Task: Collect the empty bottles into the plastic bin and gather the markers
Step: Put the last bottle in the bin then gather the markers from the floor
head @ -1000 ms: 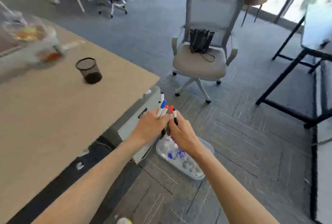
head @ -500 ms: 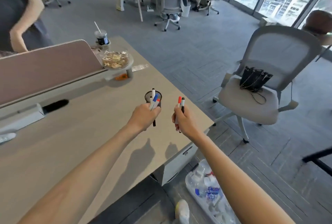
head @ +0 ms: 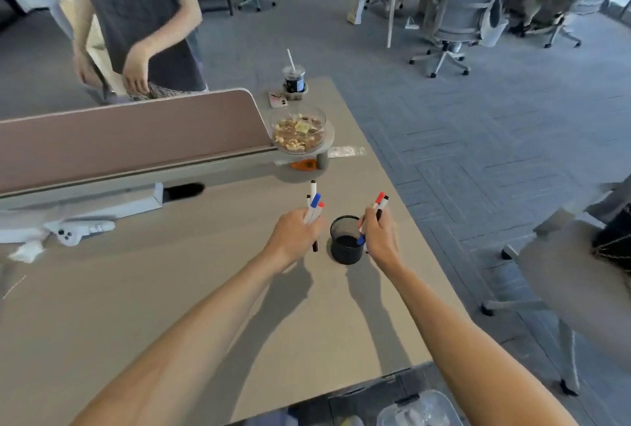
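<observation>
1. The left hand (head: 295, 234) is curled round the left bundle of markers (head: 313, 207). Their black, blue and red caps stand above the knuckles, and one dark end pokes out below the palm.
2. The right hand (head: 379, 237) pinches the right bundle of markers (head: 378, 205). Red and black caps stick up past the fingers, and a blue end points down from the hand.
3. The black mesh pen cup (head: 345, 244) stands on the desk (head: 170, 289) between the two hands, just beside each. The blue end hangs at its rim on the right hand's side. I can make out no marker standing inside it.
4. The markers look gathered but not yet put down. Dropping both bundles into the cup is probably what is left of that half.
5. The clear plastic bin (head: 420, 408) sits well behind the right hand, beside its forearm and below the desk's near edge. Something pale lies inside, too blurred to tell as bottles.
6. No bottle shows on the desk near either hand, so the bottle half is likely done.
</observation>
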A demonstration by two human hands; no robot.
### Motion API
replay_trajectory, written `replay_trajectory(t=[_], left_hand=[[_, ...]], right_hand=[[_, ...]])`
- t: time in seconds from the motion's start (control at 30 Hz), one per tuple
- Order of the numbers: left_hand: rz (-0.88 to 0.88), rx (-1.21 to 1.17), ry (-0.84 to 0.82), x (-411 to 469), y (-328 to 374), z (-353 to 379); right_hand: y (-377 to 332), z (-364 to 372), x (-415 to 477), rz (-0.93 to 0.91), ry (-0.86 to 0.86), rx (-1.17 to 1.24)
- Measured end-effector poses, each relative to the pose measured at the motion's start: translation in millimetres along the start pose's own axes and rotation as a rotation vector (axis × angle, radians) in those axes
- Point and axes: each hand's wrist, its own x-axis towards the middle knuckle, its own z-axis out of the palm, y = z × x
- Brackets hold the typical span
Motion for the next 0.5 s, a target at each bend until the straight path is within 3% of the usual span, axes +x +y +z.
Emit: replay_trajectory(t=[0.5], left_hand=[[0.012, 0.079, -0.072, 72.4, -36.2, 7.6]], right_hand=[[30.0, 22.0, 53.5, -0.017, -0.132, -0.203]])
